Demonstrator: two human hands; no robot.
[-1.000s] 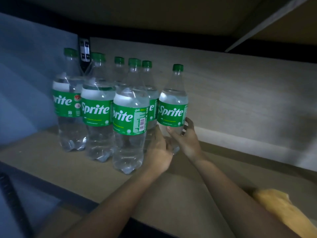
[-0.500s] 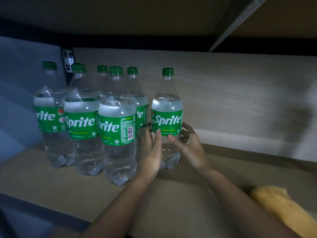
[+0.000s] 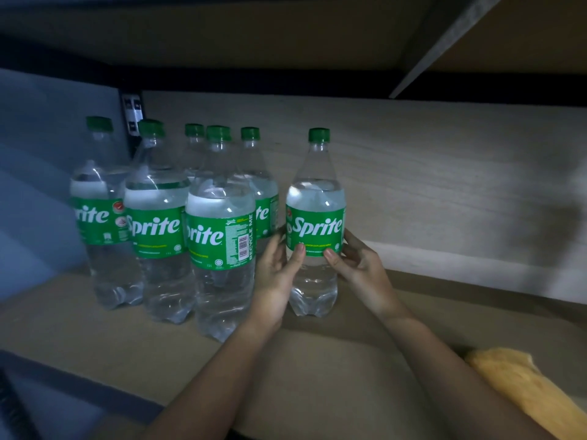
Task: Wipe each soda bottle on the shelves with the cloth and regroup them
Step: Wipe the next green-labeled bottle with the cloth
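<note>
A clear ribbed-base plastic Sprite bottle [image 3: 314,223], green-capped with a glossy green wrap label and filled with clear liquid, is stood upright on the matte brown board shelf [image 3: 317,360], just right of the bottle cluster [image 3: 178,223] and apart from it by a narrow gap. It is gripped at label height from both sides: the left hand [image 3: 276,277] is curled round its left flank with the thumb pressed on the label's lower edge, and the right hand [image 3: 362,271] is curled round its right flank, thumb likewise on the label, fingers wrapped behind. The cluster is made up of five like bottles, upright and packed close. A pale wood-grain back panel [image 3: 444,185] is seen behind the held bottle. A fuzzy yellow cloth [image 3: 521,389] is lain on the shelf well right of the bottle, touched by neither hand.
</note>
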